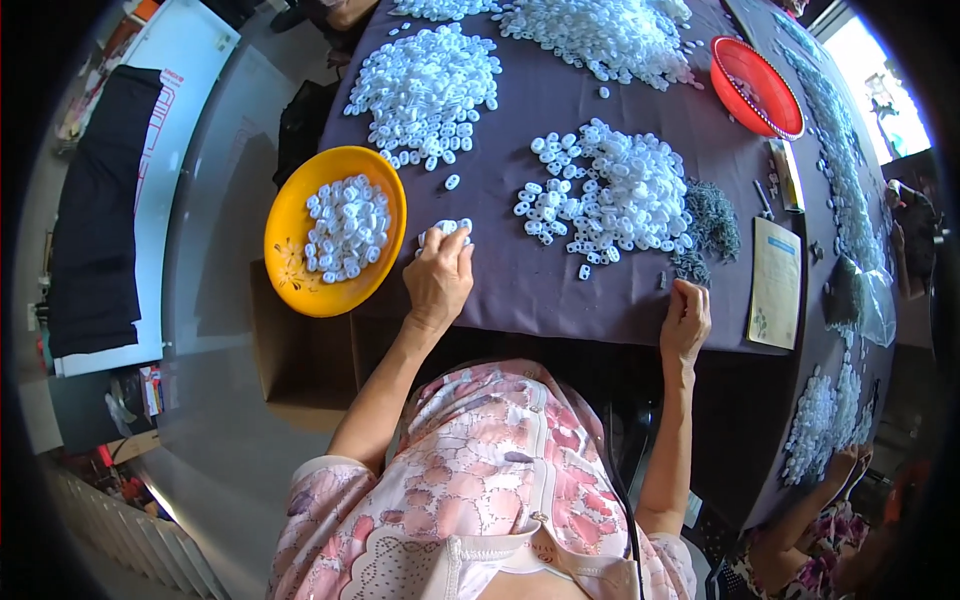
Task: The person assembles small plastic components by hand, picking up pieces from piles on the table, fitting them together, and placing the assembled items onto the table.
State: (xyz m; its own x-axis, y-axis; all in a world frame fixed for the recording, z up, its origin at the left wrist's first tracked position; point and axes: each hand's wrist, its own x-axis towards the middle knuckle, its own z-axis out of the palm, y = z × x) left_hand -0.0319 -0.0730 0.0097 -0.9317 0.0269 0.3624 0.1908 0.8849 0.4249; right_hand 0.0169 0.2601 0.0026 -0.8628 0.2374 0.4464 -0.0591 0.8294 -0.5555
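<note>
The left hand (pixel 440 280) is at the near side of the worktop (pixel 590 315), its fingers bent down over a small cluster of white pieces (pixel 449 226); the fingers hide part of the cluster, so I cannot tell whether its grip is closed on any. The right hand (pixel 688 322) is at the near edge, just beside some loose grey bits (pixel 690 265), its grip narrow, thumb and fingertips drawn together; whether a bit sits between them cannot be made out. Beyond those bits lies a grey heap (pixel 712 222), touching the right side of the middle pile (pixel 635 185) of white pieces. More white pieces lie in the yellow bowl (pixel 290 278), left of the left hand, above an open box (pixel 300 360). Farther back are the left pile (pixel 425 85) and the far pile (pixel 600 35), also white, with a red basket (pixel 716 72) to the right. A notebook (pixel 775 285) lies right of the grey heap. At lower right, a co-worker's hand (pixel 850 465) is near another white pile (pixel 815 420).
</note>
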